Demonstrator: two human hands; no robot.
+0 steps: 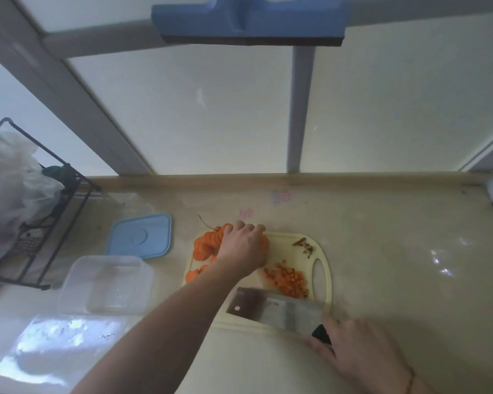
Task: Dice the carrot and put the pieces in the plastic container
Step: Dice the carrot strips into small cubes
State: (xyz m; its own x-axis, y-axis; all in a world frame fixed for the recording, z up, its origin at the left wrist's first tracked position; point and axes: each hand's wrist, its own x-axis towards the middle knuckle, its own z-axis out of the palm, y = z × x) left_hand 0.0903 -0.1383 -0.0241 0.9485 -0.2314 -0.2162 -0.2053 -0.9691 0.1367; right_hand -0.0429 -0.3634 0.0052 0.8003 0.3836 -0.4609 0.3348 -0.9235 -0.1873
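A pale yellow cutting board lies on the counter. Orange carrot slices are stacked at its far left, and a pile of diced carrot sits near its handle hole. My left hand reaches over the far slices with fingers curled onto them. My right hand grips the black handle of a cleaver, whose blade lies flat along the board's near edge. The clear plastic container stands empty to the left of the board.
A blue lid lies beyond the container. Carrot trimmings sit at the board's far right corner. A black wire rack with plastic bags stands at the far left. A window wall backs the counter.
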